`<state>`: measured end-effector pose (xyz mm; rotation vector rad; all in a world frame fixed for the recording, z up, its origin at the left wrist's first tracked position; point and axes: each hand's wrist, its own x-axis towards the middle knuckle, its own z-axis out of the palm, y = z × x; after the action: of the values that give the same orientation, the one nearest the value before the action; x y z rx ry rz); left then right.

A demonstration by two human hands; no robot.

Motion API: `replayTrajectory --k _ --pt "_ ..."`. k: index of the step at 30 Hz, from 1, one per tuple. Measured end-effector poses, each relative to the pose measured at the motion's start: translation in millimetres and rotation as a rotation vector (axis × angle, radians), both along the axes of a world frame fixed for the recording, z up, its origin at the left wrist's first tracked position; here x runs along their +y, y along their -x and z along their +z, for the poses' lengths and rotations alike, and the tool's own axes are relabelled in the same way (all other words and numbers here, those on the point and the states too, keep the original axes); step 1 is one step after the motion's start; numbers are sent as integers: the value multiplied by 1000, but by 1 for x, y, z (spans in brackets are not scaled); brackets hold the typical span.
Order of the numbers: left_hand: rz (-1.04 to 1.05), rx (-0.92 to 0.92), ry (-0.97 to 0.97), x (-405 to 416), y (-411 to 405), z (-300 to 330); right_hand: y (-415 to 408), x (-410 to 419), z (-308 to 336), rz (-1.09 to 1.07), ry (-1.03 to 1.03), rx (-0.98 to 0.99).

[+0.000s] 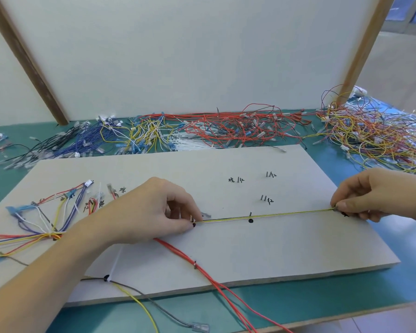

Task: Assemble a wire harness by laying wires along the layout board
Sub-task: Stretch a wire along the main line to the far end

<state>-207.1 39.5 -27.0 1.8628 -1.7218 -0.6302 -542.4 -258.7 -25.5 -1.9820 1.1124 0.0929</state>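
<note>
Item: yellow wire [274, 214], stretched taut across the board [298, 248], centre to right of frame. Left end was pinched by the left hand [154, 210], right end by the right hand [370, 195]. Step judged: laying one run. Next required: seating it against the pin [250, 214].

I see bright, even, diffuse light with no glare. Only soft, faint shadows lie under my hands on the pale grey flat layout board [274, 241]. The wide lens bows the brown wooden posts [27, 61] near the edges. Far wires look slightly soft.
</note>
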Motion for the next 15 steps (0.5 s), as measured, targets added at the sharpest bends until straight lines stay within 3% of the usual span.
replayTrajectory --k 8,15 --pt "19 173 -60 1 -9 3 12 2 -10 -31 20 -44" --pt "44 143 -53 -3 -7 -1 17 19 -12 19 207 -101"
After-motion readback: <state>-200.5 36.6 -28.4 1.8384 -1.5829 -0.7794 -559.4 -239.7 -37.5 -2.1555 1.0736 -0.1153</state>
